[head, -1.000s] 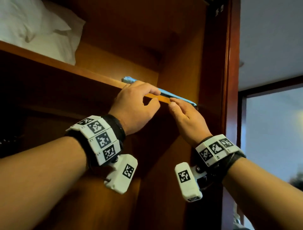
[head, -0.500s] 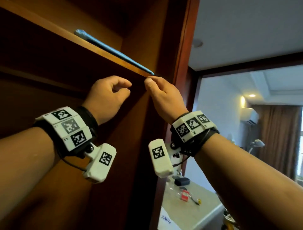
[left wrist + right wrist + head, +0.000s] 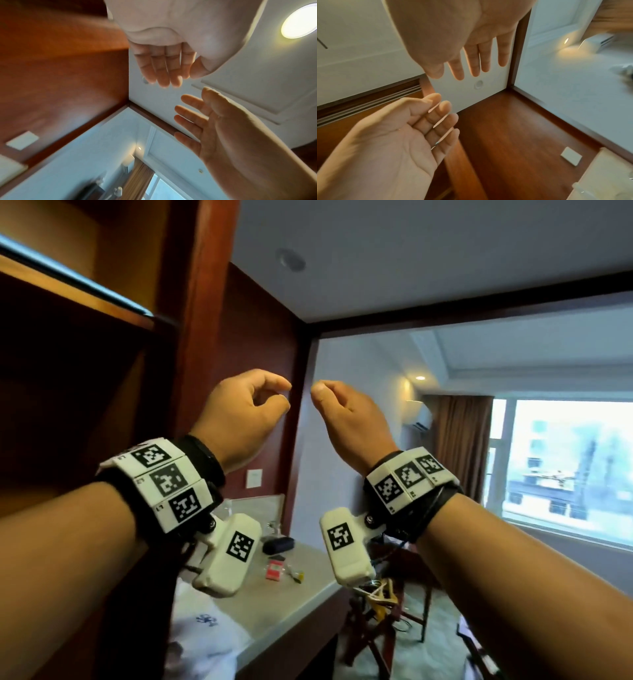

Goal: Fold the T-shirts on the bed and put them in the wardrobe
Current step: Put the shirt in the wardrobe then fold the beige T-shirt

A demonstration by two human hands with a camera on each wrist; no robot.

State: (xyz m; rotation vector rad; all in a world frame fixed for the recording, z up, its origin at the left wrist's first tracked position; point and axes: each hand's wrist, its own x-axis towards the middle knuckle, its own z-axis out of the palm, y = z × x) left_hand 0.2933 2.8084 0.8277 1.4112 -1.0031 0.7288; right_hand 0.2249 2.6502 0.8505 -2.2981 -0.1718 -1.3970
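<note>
A folded blue T-shirt [image 3: 78,277] lies on the wardrobe shelf [image 3: 68,302] at the upper left; only its thin front edge shows. Both hands hang in the air to the right of the wardrobe, below the shelf and apart from it. My left hand [image 3: 281,397] has loosely curled fingers and holds nothing. My right hand [image 3: 329,402] is close beside it, thumb forward, also empty. The left wrist view shows the left hand's fingers [image 3: 164,70] relaxed. The right hand's fingers [image 3: 474,60] are straight in the right wrist view.
The wardrobe's red-brown side panel [image 3: 202,302] stands just left of the hands. Below is a grey counter [image 3: 284,607] with small items and a white cloth [image 3: 205,635]. A wooden folding stand [image 3: 383,618] is on the floor, and a window [image 3: 565,467] is at the right.
Both hands have let go of the shelf edge and the blue T-shirt and drawn back down and to the right. The view has swung from the wardrobe toward the room.
</note>
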